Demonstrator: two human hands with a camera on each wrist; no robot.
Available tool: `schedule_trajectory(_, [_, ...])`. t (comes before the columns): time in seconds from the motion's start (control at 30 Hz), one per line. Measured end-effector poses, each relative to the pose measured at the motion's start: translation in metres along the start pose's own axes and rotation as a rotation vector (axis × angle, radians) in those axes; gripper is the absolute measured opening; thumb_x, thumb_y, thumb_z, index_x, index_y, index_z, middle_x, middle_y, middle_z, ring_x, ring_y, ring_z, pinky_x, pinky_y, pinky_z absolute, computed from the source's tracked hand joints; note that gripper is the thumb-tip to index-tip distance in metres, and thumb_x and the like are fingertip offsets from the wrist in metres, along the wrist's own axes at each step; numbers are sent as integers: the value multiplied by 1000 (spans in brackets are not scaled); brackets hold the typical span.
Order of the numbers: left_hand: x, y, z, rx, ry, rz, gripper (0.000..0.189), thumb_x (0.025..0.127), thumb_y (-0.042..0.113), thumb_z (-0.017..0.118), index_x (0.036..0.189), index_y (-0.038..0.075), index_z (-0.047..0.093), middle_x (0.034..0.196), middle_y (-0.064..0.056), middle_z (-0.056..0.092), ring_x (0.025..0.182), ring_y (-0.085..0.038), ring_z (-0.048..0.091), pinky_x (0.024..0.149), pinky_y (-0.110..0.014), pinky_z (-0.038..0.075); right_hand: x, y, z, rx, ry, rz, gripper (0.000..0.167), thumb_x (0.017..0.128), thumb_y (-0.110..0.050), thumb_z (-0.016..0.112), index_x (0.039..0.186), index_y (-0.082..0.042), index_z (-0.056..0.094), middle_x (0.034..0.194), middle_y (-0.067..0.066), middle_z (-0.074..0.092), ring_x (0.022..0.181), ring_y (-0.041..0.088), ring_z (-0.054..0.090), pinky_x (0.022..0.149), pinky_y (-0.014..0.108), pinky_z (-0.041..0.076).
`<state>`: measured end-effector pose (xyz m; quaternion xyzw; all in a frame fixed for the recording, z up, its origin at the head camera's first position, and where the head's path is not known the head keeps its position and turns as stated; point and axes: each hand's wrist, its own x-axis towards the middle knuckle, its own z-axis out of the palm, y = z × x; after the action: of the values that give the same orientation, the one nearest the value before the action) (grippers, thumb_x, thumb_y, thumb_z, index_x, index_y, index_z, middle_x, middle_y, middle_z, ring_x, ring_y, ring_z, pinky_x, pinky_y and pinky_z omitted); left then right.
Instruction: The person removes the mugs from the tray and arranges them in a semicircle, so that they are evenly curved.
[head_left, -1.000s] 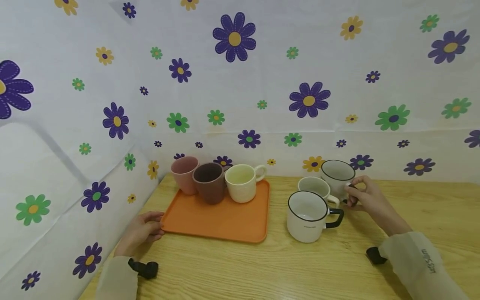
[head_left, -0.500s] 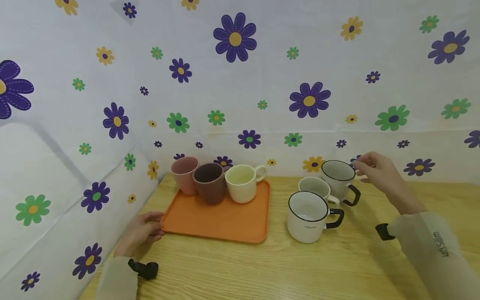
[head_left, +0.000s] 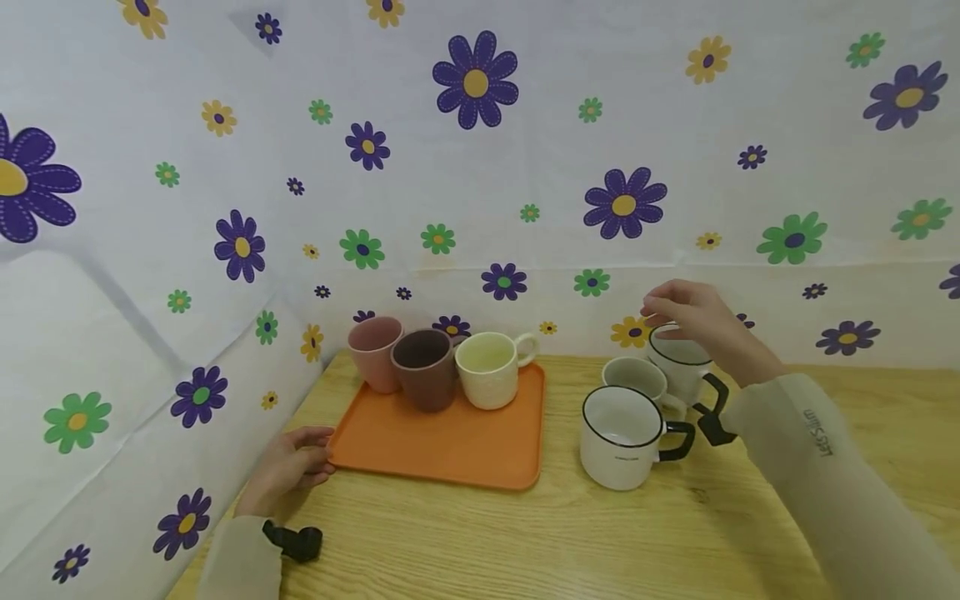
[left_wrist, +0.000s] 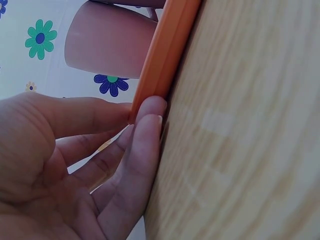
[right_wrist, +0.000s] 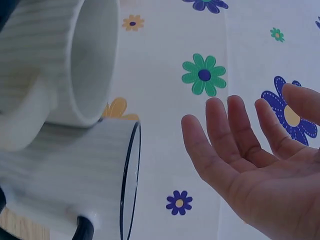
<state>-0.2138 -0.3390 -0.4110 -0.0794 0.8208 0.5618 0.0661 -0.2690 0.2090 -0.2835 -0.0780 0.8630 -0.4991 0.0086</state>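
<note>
My left hand point(head_left: 288, 467) holds the left front corner of an orange tray point(head_left: 442, 454). In the left wrist view its thumb and fingertips pinch the tray's edge point(left_wrist: 162, 65) close to the table. A pink mug point(head_left: 375, 357), a dark brown mug point(head_left: 425, 375) and a cream mug point(head_left: 487, 377) stand in a row along the tray's back. Above the rear black-rimmed white mug point(head_left: 681, 379), my right hand point(head_left: 697, 321) hovers with spread, relaxed fingers and nothing in them. The right wrist view shows the palm apart from that mug's rim.
Right of the tray, a plain white mug point(head_left: 632, 375) stands between the rear mug and a front black-rimmed mug point(head_left: 618, 454). Their handles face right. The wooden table point(head_left: 450, 542) is backed by a flower-print cloth point(head_left: 525, 150), which also runs along the left.
My right hand has let go of the rear mug's black handle, risen, and moved left over its rim. The left hand stays at the tray's corner. The head view has shifted slightly.
</note>
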Motion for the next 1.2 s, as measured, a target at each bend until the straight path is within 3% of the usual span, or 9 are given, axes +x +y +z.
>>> schedule_trajectory(0.1, [0,-1,0,-7,-9,-1,46,99,-4,54,142,-16,43,116,-21,58,75,-16,67,69,-28,60,4,-4,5,10,-18,-2,47,110,-28,43,138,10,43,133,31,52,121,40,55,105,53,45])
schedule_trajectory(0.43, [1,-1,-2,17,-16,0,45,100,-4,54,142,-16,42,118,-22,57,76,-16,67,69,-28,60,13,-22,20,35,-114,-16,46,111,-27,40,139,9,42,137,31,49,126,43,52,108,56,42])
schedule_trajectory(0.7, [0,-3,-1,16,-12,7,46,99,-2,55,142,-16,43,117,-22,57,75,-16,67,68,-28,60,26,-32,41,107,-152,13,44,110,-23,42,140,10,42,136,31,48,128,44,50,108,51,44])
schedule_trajectory(0.93, [-1,-5,-1,0,-12,-45,46,100,-3,54,143,-15,42,116,-20,59,76,-17,67,70,-30,60,34,-40,59,146,-177,60,45,109,-20,45,141,12,42,136,31,50,126,43,53,104,49,48])
schedule_trajectory(1.2, [3,-4,0,20,-10,15,46,99,-3,55,141,-16,43,117,-22,57,75,-16,67,67,-29,60,44,-46,71,171,-196,102,43,108,-19,46,139,11,42,137,31,49,128,44,51,107,49,45])
